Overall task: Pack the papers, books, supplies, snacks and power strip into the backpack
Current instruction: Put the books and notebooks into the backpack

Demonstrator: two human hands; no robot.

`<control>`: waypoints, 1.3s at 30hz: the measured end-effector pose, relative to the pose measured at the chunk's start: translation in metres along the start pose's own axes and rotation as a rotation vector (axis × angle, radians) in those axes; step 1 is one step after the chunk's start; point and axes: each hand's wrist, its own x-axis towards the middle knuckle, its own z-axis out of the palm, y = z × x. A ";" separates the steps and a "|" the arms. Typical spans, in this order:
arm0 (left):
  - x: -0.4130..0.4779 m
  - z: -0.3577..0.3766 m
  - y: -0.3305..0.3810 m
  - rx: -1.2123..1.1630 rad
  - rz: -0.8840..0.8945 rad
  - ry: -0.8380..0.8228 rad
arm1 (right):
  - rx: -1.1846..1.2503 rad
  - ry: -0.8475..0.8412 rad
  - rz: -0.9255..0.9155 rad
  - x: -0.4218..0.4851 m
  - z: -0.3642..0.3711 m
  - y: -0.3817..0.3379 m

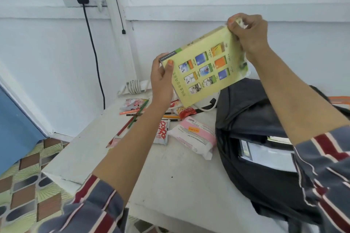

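Above the white table (180,176) I hold one yellow book (204,66), nine small pictures on its cover. My left hand (162,77) pinches its left corner and my right hand (248,32) grips the far corner. At right, one black backpack (255,115) lies open. Four snack packets (195,136) lie nearby, one marked "DoRo". One power strip (134,86) sits beyond.

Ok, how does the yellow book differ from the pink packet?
The yellow book is in the air, gripped by the left hand and right hand; the pink packet lies on the table. The book is flat, the packet puffy. Both are outside the backpack.
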 end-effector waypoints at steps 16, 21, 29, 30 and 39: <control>-0.013 0.029 0.019 0.144 -0.030 -0.095 | 0.261 -0.266 0.250 -0.095 -0.088 0.001; -0.018 0.028 0.023 0.032 -0.286 -0.323 | 0.213 -0.039 0.161 -0.115 -0.090 -0.007; -0.045 0.023 0.019 -0.082 -0.432 -0.668 | 0.224 0.164 0.252 -0.170 -0.107 -0.025; -0.049 0.026 0.020 -0.111 -0.459 -0.656 | 0.244 0.179 0.274 -0.180 -0.109 -0.026; -0.090 0.039 0.008 -0.085 -0.622 -0.838 | 0.264 0.058 0.460 -0.284 -0.137 -0.021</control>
